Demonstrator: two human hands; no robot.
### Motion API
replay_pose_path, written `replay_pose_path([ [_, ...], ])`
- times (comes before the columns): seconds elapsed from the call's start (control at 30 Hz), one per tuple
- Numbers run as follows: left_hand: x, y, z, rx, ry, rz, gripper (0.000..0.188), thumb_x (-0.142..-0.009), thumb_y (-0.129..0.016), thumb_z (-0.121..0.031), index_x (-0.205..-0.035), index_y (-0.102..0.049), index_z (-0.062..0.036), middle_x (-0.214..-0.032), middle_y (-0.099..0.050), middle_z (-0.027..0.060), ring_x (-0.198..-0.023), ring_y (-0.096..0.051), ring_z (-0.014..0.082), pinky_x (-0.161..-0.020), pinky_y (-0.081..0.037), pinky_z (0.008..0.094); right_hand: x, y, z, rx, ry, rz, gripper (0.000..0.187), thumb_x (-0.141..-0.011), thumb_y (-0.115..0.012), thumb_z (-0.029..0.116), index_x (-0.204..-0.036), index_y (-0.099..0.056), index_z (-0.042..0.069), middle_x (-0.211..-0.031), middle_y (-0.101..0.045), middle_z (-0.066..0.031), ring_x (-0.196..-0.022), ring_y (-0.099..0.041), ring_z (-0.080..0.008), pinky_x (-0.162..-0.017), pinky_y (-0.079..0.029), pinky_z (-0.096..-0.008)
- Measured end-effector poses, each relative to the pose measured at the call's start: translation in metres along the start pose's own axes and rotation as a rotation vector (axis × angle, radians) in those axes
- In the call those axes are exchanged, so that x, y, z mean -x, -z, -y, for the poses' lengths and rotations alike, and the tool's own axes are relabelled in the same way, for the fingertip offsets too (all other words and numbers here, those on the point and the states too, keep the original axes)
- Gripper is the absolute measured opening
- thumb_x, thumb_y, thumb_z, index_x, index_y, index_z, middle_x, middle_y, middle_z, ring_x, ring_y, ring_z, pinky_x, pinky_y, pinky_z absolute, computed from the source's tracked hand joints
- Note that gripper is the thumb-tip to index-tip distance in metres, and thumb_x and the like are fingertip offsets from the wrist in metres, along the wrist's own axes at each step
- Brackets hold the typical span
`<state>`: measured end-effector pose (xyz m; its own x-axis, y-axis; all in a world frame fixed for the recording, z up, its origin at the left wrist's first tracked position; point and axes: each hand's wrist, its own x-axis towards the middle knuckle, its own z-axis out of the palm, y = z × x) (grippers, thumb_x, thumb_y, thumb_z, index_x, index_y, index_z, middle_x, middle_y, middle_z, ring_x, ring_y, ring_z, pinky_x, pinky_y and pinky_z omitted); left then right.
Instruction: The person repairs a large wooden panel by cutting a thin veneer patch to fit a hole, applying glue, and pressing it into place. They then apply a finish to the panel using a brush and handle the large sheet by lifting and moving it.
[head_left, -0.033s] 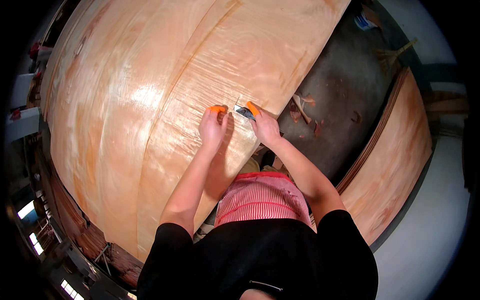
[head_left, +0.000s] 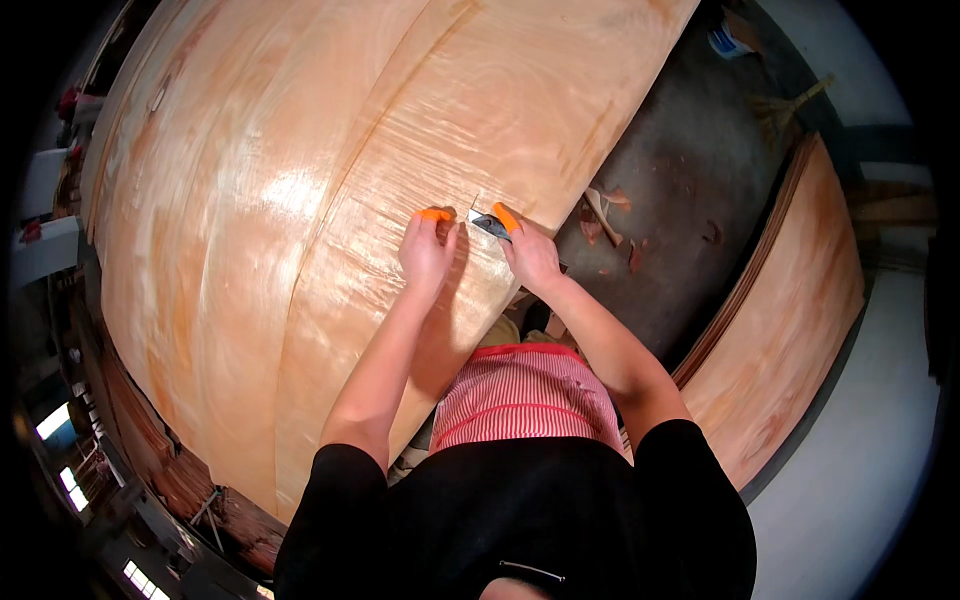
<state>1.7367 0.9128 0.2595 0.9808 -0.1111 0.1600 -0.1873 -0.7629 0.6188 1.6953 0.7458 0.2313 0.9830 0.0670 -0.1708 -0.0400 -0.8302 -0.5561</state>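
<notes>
A wide sheet of pale wood veneer [head_left: 240, 330] lies before me, with a rippled, shiny patch near my hands. My right hand [head_left: 534, 256] is closed round a short knife [head_left: 490, 224] with a broad pale blade and a dark handle. Its blade is at the veneer's surface, pointing toward my left hand. An orange finger cover shows along the tool. My left hand [head_left: 427, 256] rests on the sheet just left of the blade, fingers curled in and orange covers on the tips. Whatever these fingers may pinch is too small to make out.
Beyond the sheet's right edge, veneer scraps [head_left: 602, 215] lie on the dark floor [head_left: 690, 170]. Another stack of veneer [head_left: 790, 330] stands at the right. A broom [head_left: 790, 103] lies farther back. Reddish veneer pieces [head_left: 200, 485] are piled at the lower left.
</notes>
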Motion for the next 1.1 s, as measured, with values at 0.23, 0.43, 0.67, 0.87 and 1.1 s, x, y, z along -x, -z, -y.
replay_pose_path([
  [0.23, -0.022, -0.013, -0.002, -0.178, -0.105, 0.101, 0.020, -0.060, -0.068, -0.016, -0.068, -0.052, -0.0062, -0.074, -0.048, 0.0075, -0.069, -0.051, 0.0249, -0.056, -0.043, 0.0340, 0.003, -0.001, -0.003, 0.011, 0.015, -0.045, 0.034, -0.074, -0.055, 0.017, -0.100, -0.047, -0.003, -0.090, -0.051, -0.0174, -0.080, -0.053, -0.0308, -0.067, -0.046, -0.0377],
  [0.43, -0.021, -0.016, 0.000, -0.160, -0.127, 0.094, 0.019, -0.060, -0.068, -0.017, -0.068, -0.054, -0.0062, -0.073, -0.048, 0.0078, -0.070, -0.051, 0.0247, -0.057, -0.044, 0.0340, 0.001, 0.003, -0.005, -0.014, 0.007, -0.023, 0.030, -0.074, -0.054, 0.018, -0.095, -0.049, -0.003, -0.089, -0.051, -0.0163, -0.079, -0.053, -0.0300, -0.066, -0.046, -0.0373],
  [0.67, -0.019, -0.017, -0.003, -0.233, -0.116, 0.120, 0.020, -0.061, -0.067, -0.018, -0.070, -0.054, -0.0052, -0.078, -0.048, 0.0096, -0.073, -0.051, 0.0259, -0.058, -0.044, 0.0349, 0.000, 0.012, -0.004, -0.026, 0.003, -0.017, 0.025, -0.075, -0.053, 0.019, -0.090, -0.051, -0.001, -0.083, -0.051, -0.0135, -0.078, -0.054, -0.0281, -0.065, -0.046, -0.0377],
  [0.87, -0.021, -0.019, -0.002, -0.203, -0.119, 0.094, 0.020, -0.061, -0.067, -0.017, -0.068, -0.052, -0.0053, -0.077, -0.047, 0.0092, -0.072, -0.050, 0.0259, -0.058, -0.043, 0.0355, -0.004, 0.016, -0.004, 0.012, 0.013, 0.048, 0.024, -0.075, -0.052, 0.017, -0.090, -0.051, -0.001, -0.084, -0.052, -0.0139, -0.078, -0.054, -0.0280, -0.065, -0.046, -0.0382],
  [1.1, -0.024, -0.018, -0.005, -0.196, -0.084, 0.140, 0.019, -0.062, -0.066, -0.016, -0.067, -0.052, -0.0050, -0.076, -0.048, 0.0091, -0.072, -0.051, 0.0255, -0.058, -0.044, 0.0358, -0.008, 0.018, 0.000, 0.014, 0.017, 0.056, 0.025, -0.076, -0.051, 0.017, -0.092, -0.051, -0.001, -0.084, -0.052, -0.0144, -0.080, -0.054, -0.0276, -0.065, -0.046, -0.0384],
])
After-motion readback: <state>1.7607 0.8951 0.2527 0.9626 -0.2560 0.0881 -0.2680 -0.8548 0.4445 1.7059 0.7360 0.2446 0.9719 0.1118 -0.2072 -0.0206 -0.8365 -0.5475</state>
